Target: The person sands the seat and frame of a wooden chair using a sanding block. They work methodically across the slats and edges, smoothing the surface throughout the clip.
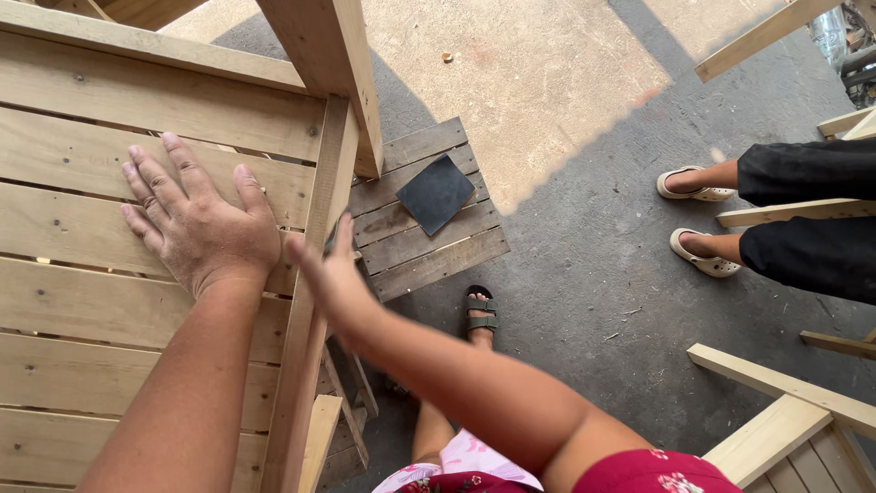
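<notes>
A big slatted wooden frame (109,301) fills the left of the frame, and the left hand (196,228) lies flat on its slats with fingers spread. The right hand (330,274), fingers pressed together, presses a dark scrap against the frame's edge rail at centre. A dark square sheet (435,193) lies on a small pallet (429,251) just right of centre.

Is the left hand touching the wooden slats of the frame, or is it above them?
Touching. The head view shows the left hand lying flat, palm down, on the wooden slats.
</notes>
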Action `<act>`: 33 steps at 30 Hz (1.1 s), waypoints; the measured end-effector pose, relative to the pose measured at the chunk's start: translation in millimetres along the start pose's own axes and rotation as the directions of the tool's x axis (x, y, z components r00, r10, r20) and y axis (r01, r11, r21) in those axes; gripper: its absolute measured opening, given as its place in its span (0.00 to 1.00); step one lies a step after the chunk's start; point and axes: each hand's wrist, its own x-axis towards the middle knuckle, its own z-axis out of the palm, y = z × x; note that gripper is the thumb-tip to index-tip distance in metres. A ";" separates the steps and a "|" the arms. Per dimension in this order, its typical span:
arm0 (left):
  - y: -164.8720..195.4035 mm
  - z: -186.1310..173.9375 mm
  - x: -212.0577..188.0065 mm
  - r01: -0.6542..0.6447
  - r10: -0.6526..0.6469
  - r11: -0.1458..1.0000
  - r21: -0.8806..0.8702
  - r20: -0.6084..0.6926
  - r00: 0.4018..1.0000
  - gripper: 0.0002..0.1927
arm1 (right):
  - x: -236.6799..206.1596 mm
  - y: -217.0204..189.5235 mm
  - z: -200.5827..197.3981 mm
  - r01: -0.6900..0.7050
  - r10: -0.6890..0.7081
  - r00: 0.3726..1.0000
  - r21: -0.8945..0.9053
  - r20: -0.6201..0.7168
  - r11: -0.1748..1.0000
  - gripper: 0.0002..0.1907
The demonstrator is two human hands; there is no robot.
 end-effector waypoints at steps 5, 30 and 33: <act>0.1 0.6 0.4 -0.002 0.002 1.000 0.000 -0.007 1.000 0.41 | -42.0 8.3 10.1 0.133 -0.119 0.988 -0.164 0.094 0.977 0.74; -2.3 1.3 2.7 0.007 -0.007 1.000 0.008 -0.005 1.000 0.42 | -25.9 -4.0 15.0 0.125 -0.120 0.992 -0.199 0.037 0.972 0.75; -1.4 0.7 2.0 -0.005 0.005 1.000 0.008 -0.012 1.000 0.41 | 31.5 -29.6 -2.2 0.000 0.002 0.998 0.033 -0.064 0.999 0.74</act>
